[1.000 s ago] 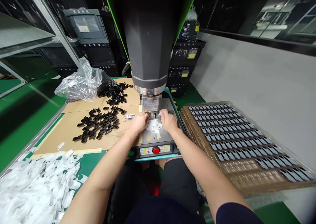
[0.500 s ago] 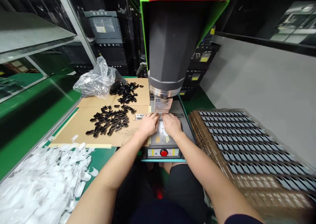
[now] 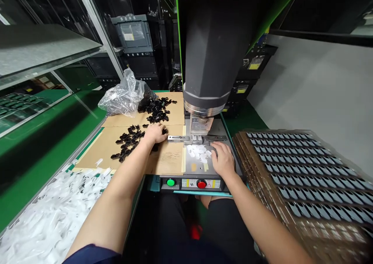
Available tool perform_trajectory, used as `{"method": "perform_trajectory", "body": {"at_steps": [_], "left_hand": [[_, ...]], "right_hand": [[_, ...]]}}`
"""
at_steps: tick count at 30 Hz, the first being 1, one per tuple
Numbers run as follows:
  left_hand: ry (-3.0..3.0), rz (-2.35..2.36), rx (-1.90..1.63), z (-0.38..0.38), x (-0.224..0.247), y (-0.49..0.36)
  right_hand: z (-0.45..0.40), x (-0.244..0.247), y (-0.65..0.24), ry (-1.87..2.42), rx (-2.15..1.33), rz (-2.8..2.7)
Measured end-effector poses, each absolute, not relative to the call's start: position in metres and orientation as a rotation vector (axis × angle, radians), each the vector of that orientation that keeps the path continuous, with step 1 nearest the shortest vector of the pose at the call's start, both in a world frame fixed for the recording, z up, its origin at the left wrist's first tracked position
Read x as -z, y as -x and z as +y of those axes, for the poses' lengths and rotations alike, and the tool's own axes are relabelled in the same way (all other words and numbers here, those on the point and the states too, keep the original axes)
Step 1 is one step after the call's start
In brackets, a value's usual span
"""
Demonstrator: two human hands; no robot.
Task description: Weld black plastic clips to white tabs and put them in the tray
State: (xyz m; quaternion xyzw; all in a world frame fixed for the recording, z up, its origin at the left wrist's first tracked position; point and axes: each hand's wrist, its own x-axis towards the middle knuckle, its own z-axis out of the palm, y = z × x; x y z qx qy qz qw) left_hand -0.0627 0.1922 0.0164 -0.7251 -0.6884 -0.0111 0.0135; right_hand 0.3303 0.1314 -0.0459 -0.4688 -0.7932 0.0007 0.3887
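Observation:
My left hand (image 3: 155, 133) is at the right side of the spread of small black plastic clips (image 3: 128, 139), its fingers curled at a black clip (image 3: 164, 131). My right hand (image 3: 223, 159) lies palm down on the grey machine bed (image 3: 214, 171), fingers apart. Beside its thumb is a loose heap of small white plastic pieces (image 3: 198, 152). Behind the heap, a metal fixture (image 3: 178, 138) has pale parts (image 3: 197, 138) seated at its middle, directly under the clear-looking press head (image 3: 201, 125). My left fingertips are partly hidden.
The black press column (image 3: 206, 58) rises ahead. Green button (image 3: 170, 182) and red button (image 3: 201, 184) face me. White pieces (image 3: 52, 209) cover the left bench; a plastic bag (image 3: 125, 95) stands on cardboard (image 3: 169, 159). Stacked trays (image 3: 241, 155) hold grey parts at right.
Both hands have left the fixture. My left hand moved left to the black clips; my right hand moved right and nearer. The white heap and seated parts are now uncovered. The view shifted slightly.

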Motion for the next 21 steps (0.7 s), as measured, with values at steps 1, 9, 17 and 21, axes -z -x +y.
{"method": "perform_trajectory", "body": {"at_steps": [1,9,17,21], "left_hand": [[2.276,-2.123,-0.029,0.196,-0.015,0.063],[2.344,-2.065,-0.143,0.205,-0.016,0.044],[2.366,-1.988,0.089,0.163,-0.047,0.050],[2.578,-1.863,0.254,0.112,-0.038,0.021]], "right_hand": [[0.131,0.046,-0.329,1.208,-0.008,-2.023],[0.130,0.043,-0.326,1.262,-0.052,-2.028],[0.129,0.044,-0.327,1.281,-0.039,-2.000],[0.129,0.046,-0.325,1.272,-0.031,-1.995]]}}
